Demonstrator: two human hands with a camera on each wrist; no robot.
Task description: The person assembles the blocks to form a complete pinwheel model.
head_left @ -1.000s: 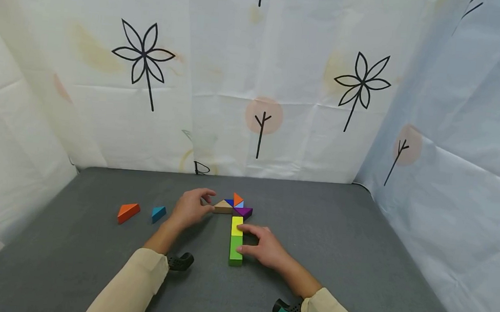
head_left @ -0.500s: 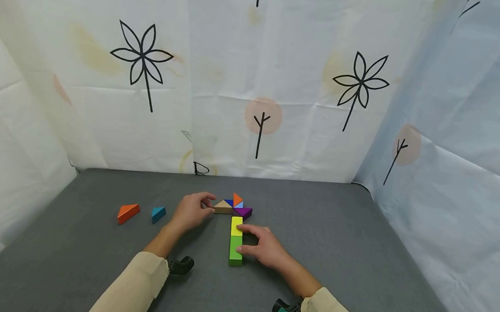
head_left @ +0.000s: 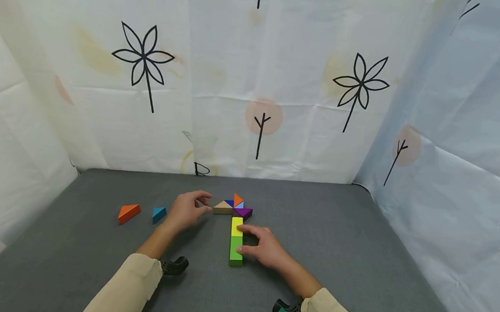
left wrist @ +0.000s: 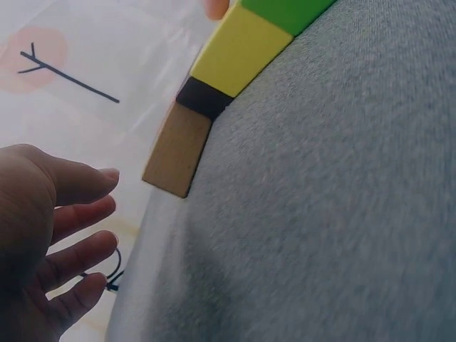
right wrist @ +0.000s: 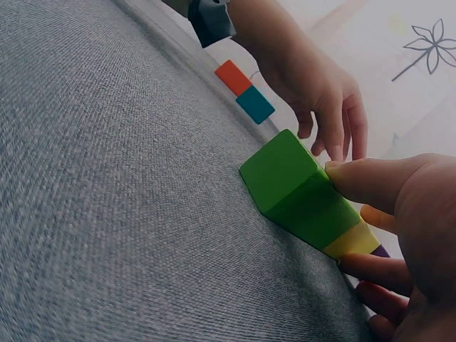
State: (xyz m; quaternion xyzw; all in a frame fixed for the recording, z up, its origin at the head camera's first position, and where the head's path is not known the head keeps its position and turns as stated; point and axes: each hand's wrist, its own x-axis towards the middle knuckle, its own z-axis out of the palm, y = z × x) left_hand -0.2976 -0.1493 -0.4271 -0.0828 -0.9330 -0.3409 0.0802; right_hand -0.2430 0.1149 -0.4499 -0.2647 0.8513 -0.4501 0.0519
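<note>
In the head view, a green block [head_left: 235, 250] and a yellow block [head_left: 236, 226] lie end to end in an upright column. Beyond them a purple triangle [head_left: 243, 213], a tan triangle [head_left: 223, 208], a blue triangle [head_left: 229, 202], a light blue triangle [head_left: 239, 205] and an orange triangle [head_left: 237, 200] sit together. My right hand [head_left: 266, 248] rests at the column's right side, thumb on the green block and index finger on the yellow one. Just left of the tan triangle is my left hand [head_left: 186, 210], its fingers loosely bent and holding nothing; the left wrist view shows a gap.
Two loose triangles, a larger orange one [head_left: 129, 213] and a teal one [head_left: 159, 214], lie left of my left hand. All pieces are on a grey cloth-covered table [head_left: 336, 241]. A patterned white curtain [head_left: 302, 57] hangs behind the table and along its sides.
My left hand has drawn slightly left, away from the tan triangle. My right hand and the blocks stay in place.
</note>
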